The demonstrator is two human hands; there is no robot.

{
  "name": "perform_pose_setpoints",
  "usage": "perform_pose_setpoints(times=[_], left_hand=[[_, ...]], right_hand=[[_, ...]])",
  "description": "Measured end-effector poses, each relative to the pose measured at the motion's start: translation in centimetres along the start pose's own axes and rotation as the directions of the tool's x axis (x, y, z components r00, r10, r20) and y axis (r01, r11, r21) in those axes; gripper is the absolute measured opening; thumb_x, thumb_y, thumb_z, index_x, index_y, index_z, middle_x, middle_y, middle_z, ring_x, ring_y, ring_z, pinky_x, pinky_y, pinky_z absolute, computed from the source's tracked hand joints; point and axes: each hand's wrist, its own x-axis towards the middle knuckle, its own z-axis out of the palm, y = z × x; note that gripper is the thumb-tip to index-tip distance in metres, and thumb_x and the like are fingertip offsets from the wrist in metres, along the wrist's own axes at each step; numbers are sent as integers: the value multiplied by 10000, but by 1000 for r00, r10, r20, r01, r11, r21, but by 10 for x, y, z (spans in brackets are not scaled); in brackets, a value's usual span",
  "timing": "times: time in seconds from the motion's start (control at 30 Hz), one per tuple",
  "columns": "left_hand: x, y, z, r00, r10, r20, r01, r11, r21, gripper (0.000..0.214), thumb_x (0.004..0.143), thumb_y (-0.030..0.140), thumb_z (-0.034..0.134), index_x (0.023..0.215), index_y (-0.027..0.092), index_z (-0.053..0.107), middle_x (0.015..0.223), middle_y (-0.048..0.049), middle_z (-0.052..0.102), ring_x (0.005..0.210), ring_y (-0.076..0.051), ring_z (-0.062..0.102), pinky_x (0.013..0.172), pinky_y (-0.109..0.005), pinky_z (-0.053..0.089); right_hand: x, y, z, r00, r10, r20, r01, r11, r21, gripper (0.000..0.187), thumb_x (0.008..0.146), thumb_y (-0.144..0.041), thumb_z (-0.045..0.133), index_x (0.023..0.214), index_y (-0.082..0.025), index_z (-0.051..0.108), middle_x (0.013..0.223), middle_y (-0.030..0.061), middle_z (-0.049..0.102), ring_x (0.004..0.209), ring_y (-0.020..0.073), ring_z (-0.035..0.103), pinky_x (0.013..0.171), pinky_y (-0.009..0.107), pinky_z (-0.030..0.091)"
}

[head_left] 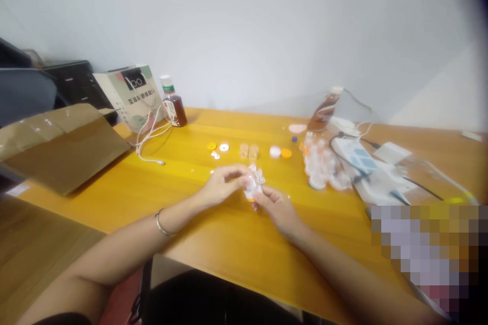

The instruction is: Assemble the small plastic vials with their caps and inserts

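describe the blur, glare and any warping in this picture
Head view: soft throughout, with fine detail lost on the fingers and clear piece; white glints on the carton; a pale glow on the wall; the right bottle leans, perhaps from wide-angle stretch; the upper right corner is dark, the lower right corner pixelated.

Landmark: pair of small clear cups (249, 151), side by side on the tabletop (229, 233). Nearer the wearer than the cups: left hand (222, 183) and right hand (277, 209) both grip a small clear-and-white piece (251, 188), orange at its lower edge. Left of cups: yellow disc (211, 147), white disc (221, 148); farther left, dark-liquid bottle (175, 107), paper bag (139, 104). Right of cups: white cap (275, 152), orange cap (285, 153); farther right, heap of clear plastic pieces (322, 165).
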Motion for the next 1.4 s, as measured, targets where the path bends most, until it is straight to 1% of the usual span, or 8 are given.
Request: perform_pose_setpoints(times=[0.2,0.37,0.57,0.7,0.9,1.17,1.27,1.4], left_hand=[[4,-5,-7,977,-80,196,86,996,-22,306,725,334,653,973,159,615,1010,-76,573,922,-182,548,834,-317,428],[2,-5,-3,991,-31,128,27,999,30,207,755,278,627,916,148,639,1026,-82,562,986,-184,522,907,-321,387],[-2,-1,7,977,-67,203,105,978,-183,282,776,365,588,861,97,593,793,-64,567,617,-132,568,644,-295,475],[-3,-2,11,992,-59,114,79,979,-187,354,756,428,597,872,93,595,705,-47,575,579,-128,557,601,-269,459],[-3,-9,19,998,-48,-51,35,973,-227,306,735,378,637,864,106,585,670,-11,533,485,-67,476,487,-214,416],[-4,-1,17,996,-37,78,49,987,-152,277,768,363,603,866,105,584,731,-35,557,519,-87,535,567,-257,464],[-6,1,18,999,-12,51,17,995,-94,286,788,380,573,880,110,591,712,-44,579,528,-102,556,613,-283,482],[-5,1,21,999,28,-44,-28,1000,-5,294,762,387,595,868,114,620,823,-80,606,763,-160,591,755,-299,472]], right_hand=[[3,-4,-5,999,-36,-11,36,998,-60,370,701,-557,563,647,-191,580,607,-6,535,612,136,485,646,280,418],[3,4,-6,1000,0,-9,0,1000,24,389,703,-567,565,706,-180,601,633,-1,562,612,127,506,654,276,427],[0,11,4,998,58,19,-61,963,262,390,682,-552,604,689,-162,592,644,16,579,616,127,523,620,271,421],[-2,7,12,999,46,3,-43,919,392,358,696,-523,611,655,-170,574,611,5,559,594,117,508,630,274,426],[-1,5,9,1000,26,17,-31,888,459,327,716,-495,611,842,-193,602,745,27,621,693,134,564,737,308,440],[-4,1,8,998,35,45,-52,892,449,368,739,-548,550,775,-183,582,693,19,584,652,136,532,674,294,426],[-5,-3,9,991,63,114,-115,842,527,368,767,-551,514,796,-188,570,666,4,554,615,118,504,623,259,409],[-3,-6,5,935,175,310,-337,716,611,400,807,-566,433,807,-188,562,618,-8,525,556,100,475,581,237,401]])
